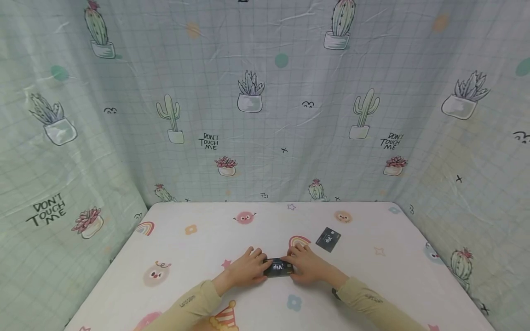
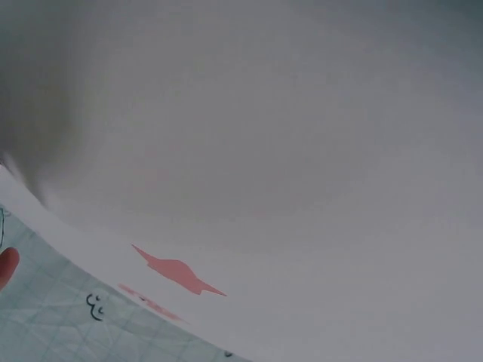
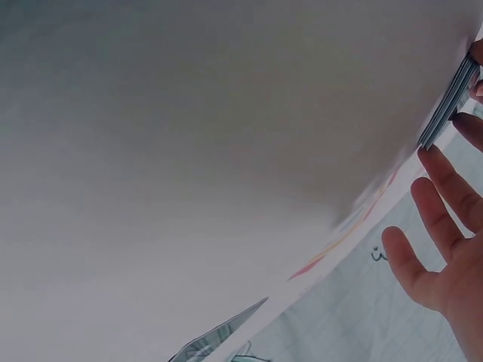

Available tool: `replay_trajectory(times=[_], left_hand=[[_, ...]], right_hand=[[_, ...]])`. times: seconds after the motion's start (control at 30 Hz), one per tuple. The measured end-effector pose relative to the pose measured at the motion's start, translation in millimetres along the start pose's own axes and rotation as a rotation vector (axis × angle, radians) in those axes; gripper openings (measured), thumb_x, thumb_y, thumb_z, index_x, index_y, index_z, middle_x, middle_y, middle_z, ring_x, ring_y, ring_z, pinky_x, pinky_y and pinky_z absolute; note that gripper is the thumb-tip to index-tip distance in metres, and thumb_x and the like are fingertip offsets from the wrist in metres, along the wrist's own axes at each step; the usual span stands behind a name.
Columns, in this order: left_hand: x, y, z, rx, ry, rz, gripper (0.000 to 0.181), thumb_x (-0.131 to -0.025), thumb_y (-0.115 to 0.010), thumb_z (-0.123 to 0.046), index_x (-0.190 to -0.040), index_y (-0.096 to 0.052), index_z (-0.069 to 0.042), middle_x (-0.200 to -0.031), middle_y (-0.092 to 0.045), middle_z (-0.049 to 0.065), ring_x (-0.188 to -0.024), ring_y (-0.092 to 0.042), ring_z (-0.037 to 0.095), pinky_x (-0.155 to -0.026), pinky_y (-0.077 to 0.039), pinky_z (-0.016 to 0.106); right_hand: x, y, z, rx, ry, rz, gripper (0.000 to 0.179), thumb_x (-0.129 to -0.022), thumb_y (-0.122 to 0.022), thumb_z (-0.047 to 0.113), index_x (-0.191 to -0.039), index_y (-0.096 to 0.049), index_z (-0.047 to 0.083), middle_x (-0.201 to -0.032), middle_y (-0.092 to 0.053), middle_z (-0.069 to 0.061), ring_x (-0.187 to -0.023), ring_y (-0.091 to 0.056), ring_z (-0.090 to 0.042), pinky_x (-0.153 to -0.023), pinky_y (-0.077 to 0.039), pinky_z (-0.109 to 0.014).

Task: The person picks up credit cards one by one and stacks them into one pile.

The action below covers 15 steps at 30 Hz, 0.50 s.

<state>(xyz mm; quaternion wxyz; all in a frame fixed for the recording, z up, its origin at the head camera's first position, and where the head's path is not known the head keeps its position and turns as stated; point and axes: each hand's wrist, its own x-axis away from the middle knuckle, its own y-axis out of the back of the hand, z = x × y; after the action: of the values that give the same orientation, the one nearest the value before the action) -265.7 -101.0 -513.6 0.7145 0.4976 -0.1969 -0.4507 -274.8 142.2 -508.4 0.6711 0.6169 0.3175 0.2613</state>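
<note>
A stack of black cards (image 1: 278, 269), its top card lettered "Vip", lies flat between both hands at the front middle of the table. My left hand (image 1: 249, 268) grips the stack's left end, thumb at the top face. At the opposite end, my right hand (image 1: 308, 265) holds it between thumb and fingers. From the right wrist, the stack (image 3: 449, 102) appears edge-on as several layers, with fingertips (image 3: 430, 154) right at its corner and the other fingers spread. Only one fingertip (image 2: 7, 264) of the left hand shows in the left wrist view.
A single black "Vip" card (image 1: 328, 239) lies askew on the table beyond the right hand; part of this card (image 3: 215, 338) also shows from the right wrist. The white table (image 1: 198, 257) has printed cartoon figures. Cactus-patterned curtains (image 1: 265, 128) enclose its back and sides.
</note>
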Motion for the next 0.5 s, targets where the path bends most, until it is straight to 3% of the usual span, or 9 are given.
replay_trajectory(times=[0.23, 0.5], left_hand=[[-0.8, 1.8, 0.8, 0.014, 0.005, 0.004, 0.046, -0.084, -0.049, -0.051, -0.119, -0.055, -0.021, -0.103, -0.057, -0.002, -0.098, -0.047, 0.016, -0.087, -0.043, 0.039], [-3.2, 0.6, 4.0, 0.041, 0.010, 0.022, 0.049, -0.083, -0.050, -0.052, -0.121, -0.053, -0.022, -0.104, -0.057, -0.002, -0.098, -0.046, 0.016, -0.088, -0.041, 0.039]], right_hand=[[2.8, -3.4, -3.7, -0.001, -0.014, -0.005, 0.052, -0.078, -0.059, 0.038, -0.126, -0.047, 0.024, -0.110, -0.050, 0.002, -0.101, -0.041, -0.016, -0.091, -0.036, -0.046], [9.7, -2.9, -14.4, 0.002, -0.051, -0.064, 0.052, -0.080, -0.054, 0.049, -0.125, -0.048, 0.024, -0.112, -0.051, 0.001, -0.105, -0.044, -0.019, -0.087, -0.037, -0.046]])
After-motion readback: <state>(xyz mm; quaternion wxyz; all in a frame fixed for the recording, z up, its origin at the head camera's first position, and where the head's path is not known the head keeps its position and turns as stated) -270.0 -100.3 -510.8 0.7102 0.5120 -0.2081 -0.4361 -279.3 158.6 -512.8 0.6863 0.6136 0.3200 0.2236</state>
